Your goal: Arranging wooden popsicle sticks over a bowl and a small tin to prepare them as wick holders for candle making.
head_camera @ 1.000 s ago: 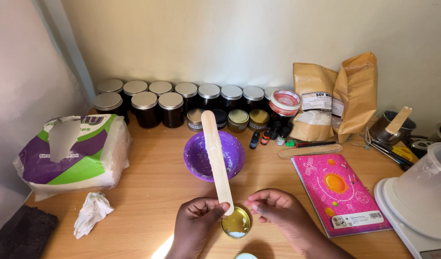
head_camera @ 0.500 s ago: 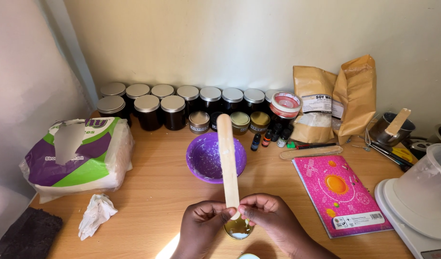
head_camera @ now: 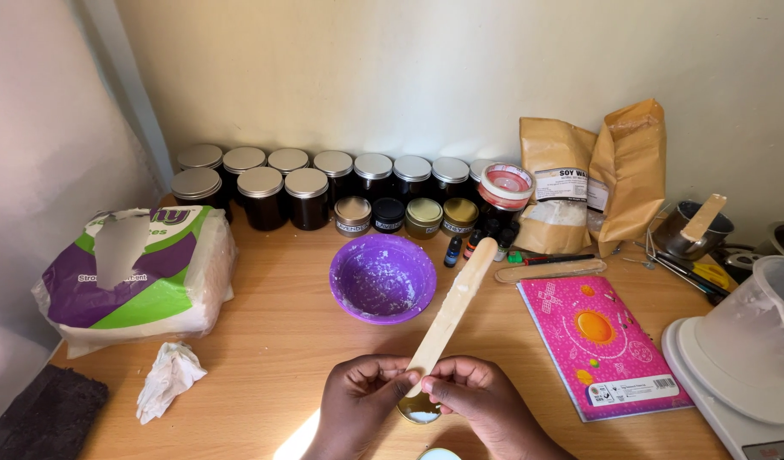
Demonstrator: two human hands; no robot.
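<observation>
My left hand (head_camera: 362, 405) and my right hand (head_camera: 477, 400) meet at the table's near edge, both pinching the lower end of a long flat wooden stick (head_camera: 456, 302). The stick leans up and to the right, its tip near the small bottles. Under my fingers sits a small round gold tin (head_camera: 419, 411) with pale contents, mostly hidden by my hands. A purple bowl (head_camera: 382, 278) with white residue stands just behind my hands.
Rows of dark lidded jars (head_camera: 307, 192) line the wall. Also here: a tissue pack (head_camera: 132, 273) at left, a crumpled tissue (head_camera: 169, 379), a pink notebook (head_camera: 601, 341), two brown paper bags (head_camera: 592, 175), and a scale with a clear jug (head_camera: 763, 341).
The stick has tilted from nearly upright to leaning right. My hands have closed together over the tin, which was more visible a second ago.
</observation>
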